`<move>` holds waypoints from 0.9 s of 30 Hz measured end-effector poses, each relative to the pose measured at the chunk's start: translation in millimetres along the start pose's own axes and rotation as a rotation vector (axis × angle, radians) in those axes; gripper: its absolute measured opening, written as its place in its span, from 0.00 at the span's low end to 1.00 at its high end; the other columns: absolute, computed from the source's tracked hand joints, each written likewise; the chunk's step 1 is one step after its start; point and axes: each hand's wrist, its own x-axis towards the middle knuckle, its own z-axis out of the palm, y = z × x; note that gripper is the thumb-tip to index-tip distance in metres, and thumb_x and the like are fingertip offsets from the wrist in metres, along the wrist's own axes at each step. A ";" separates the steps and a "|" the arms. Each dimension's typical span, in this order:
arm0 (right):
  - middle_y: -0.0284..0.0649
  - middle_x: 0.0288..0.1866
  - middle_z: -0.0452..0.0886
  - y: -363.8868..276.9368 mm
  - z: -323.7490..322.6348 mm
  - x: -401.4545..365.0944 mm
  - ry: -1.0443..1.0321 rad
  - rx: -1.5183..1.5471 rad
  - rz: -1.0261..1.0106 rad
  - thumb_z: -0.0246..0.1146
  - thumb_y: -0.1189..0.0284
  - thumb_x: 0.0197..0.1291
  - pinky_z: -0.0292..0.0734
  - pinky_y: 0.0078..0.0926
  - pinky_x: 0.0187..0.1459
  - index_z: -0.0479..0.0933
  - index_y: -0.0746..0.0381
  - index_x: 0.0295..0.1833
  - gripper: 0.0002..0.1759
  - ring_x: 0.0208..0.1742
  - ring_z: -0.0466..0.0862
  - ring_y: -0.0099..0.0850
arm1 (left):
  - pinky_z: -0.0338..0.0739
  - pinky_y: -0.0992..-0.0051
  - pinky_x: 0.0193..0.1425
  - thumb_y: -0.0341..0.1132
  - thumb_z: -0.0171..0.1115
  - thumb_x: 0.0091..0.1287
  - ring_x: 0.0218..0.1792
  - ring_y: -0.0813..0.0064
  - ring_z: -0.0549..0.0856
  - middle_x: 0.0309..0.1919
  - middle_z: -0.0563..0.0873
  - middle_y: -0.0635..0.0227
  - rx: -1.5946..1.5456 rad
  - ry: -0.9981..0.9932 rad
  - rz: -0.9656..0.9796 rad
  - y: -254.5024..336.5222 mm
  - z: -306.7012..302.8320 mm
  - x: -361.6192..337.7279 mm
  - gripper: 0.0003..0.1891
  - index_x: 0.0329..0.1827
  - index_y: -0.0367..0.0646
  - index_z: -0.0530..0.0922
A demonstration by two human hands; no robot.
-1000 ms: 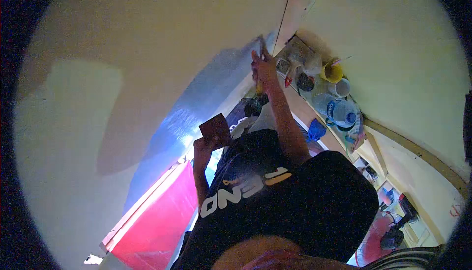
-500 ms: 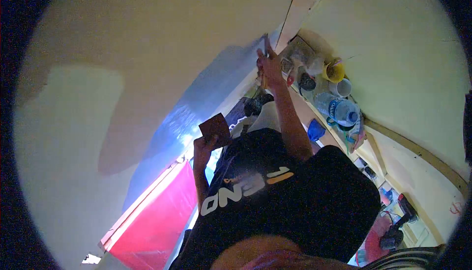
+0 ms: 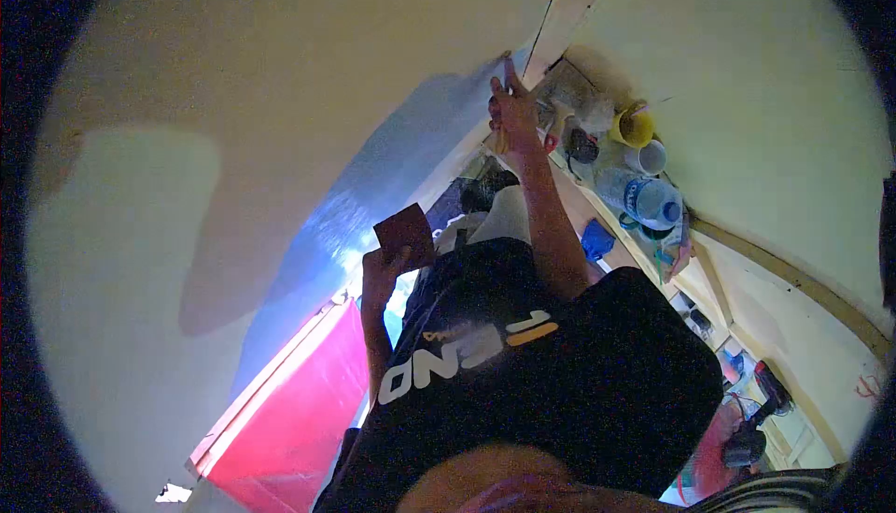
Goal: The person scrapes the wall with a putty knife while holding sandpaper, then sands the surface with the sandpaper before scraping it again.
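Note:
My left hand (image 3: 381,275) grips a square of dark brown sandpaper (image 3: 407,236) by its lower edge, held beside my body near the pale wall (image 3: 280,74). My right hand (image 3: 515,116) is raised ahead at the far end of that wall, by the corner post (image 3: 569,18). Its index finger stretches toward the wall surface, and the other fingers are spread and partly bent. Whether the fingertip touches the wall is hard to see. A bluish, brightly lit area (image 3: 341,205) of wall lies between the two hands.
Right of my right arm, a ledge bears a yellow cup (image 3: 633,127), a white cup (image 3: 646,157) and a clear plastic bottle (image 3: 644,200). A blue bag-like item (image 3: 597,240) is below. A red panel (image 3: 289,410) stands lower left; a drill-like tool (image 3: 761,415) lies lower right.
My right hand has shifted slightly, its index finger reaching a little higher along the wall. My left hand and the sandpaper have moved slightly up and left.

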 end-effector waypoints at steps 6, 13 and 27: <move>0.26 0.16 0.67 16.6 -14.6 24.2 0.071 -0.325 -0.272 0.61 0.64 0.62 0.66 0.18 0.13 0.70 0.48 0.60 0.21 0.13 0.69 0.19 | 0.75 0.70 0.37 0.45 0.63 0.60 0.30 0.77 0.81 0.27 0.86 0.59 0.040 -0.036 0.081 -4.8 -2.9 -1.0 0.20 0.36 0.31 0.81; 0.26 0.16 0.66 -4.4 2.6 2.2 0.087 -0.228 -0.079 0.62 0.65 0.61 0.63 0.16 0.11 0.66 0.49 0.61 0.22 0.12 0.67 0.18 | 0.76 0.72 0.37 0.42 0.64 0.62 0.30 0.80 0.81 0.28 0.86 0.63 -0.027 0.012 0.100 -1.7 -2.1 2.3 0.18 0.35 0.31 0.82; 0.24 0.15 0.63 12.3 7.1 6.1 0.057 -0.077 -0.074 0.61 0.65 0.61 0.60 0.15 0.11 0.59 0.44 0.70 0.31 0.12 0.64 0.17 | 0.75 0.72 0.36 0.45 0.62 0.61 0.30 0.80 0.80 0.28 0.85 0.61 -0.003 -0.035 0.072 -5.8 1.0 8.0 0.21 0.38 0.31 0.81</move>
